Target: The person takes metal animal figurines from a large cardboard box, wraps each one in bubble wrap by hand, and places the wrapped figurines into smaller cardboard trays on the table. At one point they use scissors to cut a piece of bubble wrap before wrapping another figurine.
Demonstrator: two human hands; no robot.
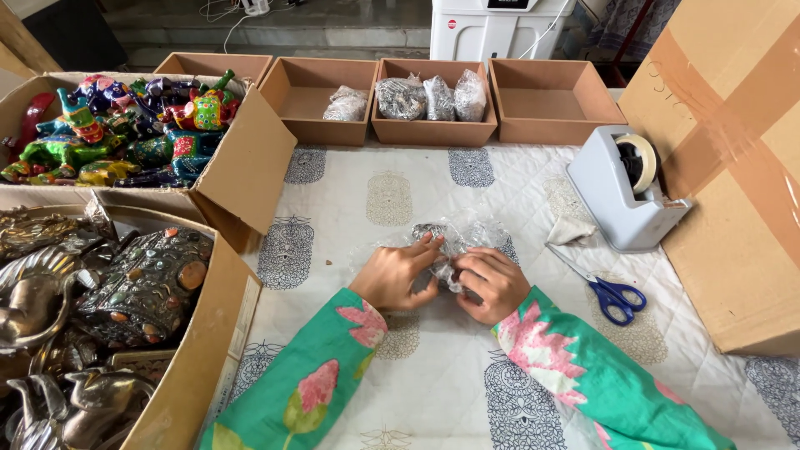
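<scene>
Both hands rest on the printed tablecloth (433, 392) at centre. The left hand (396, 273) and right hand (493, 283) are closed around a small metallic object in clear plastic wrap (454, 240), which lies on the cloth between them, fingers pressing the wrap against it. Blue-handled scissors (604, 287) lie just right of the right hand. At left, an open carton (200, 350) holds metal figurines. Farther back, a grey tape dispenser (625, 187) stands at right and a carton of painted figurines (125, 125) at left. Along the far edge, shallow brown trays (433, 132) hold wrapped bundles (433, 98).
</scene>
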